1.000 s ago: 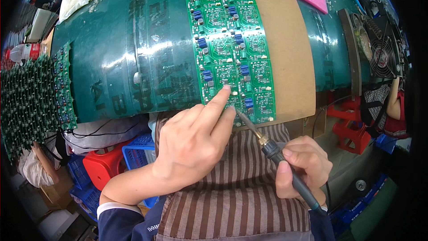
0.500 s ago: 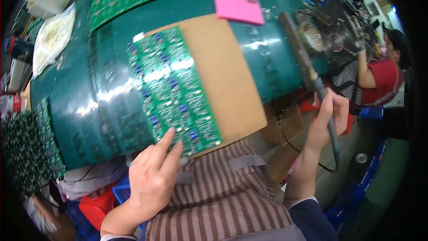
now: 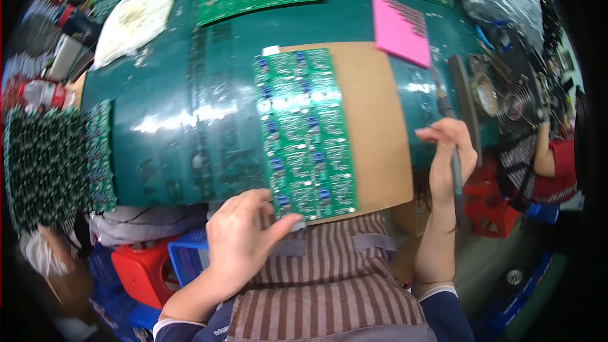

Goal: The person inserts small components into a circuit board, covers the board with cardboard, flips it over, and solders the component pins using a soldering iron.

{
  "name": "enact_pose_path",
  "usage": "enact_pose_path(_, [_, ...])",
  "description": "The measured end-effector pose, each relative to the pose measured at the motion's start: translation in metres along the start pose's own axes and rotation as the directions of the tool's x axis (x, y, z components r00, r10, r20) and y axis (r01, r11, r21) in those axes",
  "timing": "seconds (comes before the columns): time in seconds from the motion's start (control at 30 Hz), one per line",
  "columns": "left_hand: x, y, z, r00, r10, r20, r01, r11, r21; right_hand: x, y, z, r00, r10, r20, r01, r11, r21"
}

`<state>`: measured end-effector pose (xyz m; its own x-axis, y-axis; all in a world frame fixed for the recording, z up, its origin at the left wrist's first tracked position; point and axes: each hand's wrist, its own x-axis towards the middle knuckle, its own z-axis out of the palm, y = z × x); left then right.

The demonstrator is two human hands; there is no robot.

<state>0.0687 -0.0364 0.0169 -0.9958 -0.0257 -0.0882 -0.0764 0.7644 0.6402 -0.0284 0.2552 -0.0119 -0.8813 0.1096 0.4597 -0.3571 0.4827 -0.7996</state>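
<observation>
Green rectangular circuit-board panel (image 3: 306,133) lies on brown cardboard (image 3: 373,120) at the desk's (image 3: 190,120) near edge, its near corner pinched by the left hand (image 3: 244,244), while the right hand (image 3: 448,155) grips a dark slender soldering iron (image 3: 451,145).

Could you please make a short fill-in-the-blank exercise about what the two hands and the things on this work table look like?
1. The left hand pinches the near edge of a green ____ panel.
2. That panel lies on a sheet of brown ____.
3. The right hand holds a soldering iron at the table's ____ edge.
4. Beyond the right hand lies a flat ____ pad.

Missing words: circuit board; cardboard; right; pink
</observation>
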Motion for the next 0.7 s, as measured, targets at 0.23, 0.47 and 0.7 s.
enact_pose_path(0.23, [0.010,0.049,-0.044,0.990,-0.113,-0.084,0.075,0.929,-0.362,0.045,-0.022,0.057,0.954,-0.101,0.282,0.058,0.986,0.156])
enact_pose_path(0.47, [0.016,0.031,-0.086,0.790,0.612,-0.049,-0.546,0.737,0.397,0.039,-0.027,0.044,0.960,0.140,0.244,-0.242,0.852,0.464])
enact_pose_path(0.7, [0.013,-0.024,-0.065,0.791,0.565,-0.235,-0.482,0.812,0.328,-0.003,-0.015,0.037,0.985,-0.002,0.175,-0.052,0.950,0.307])
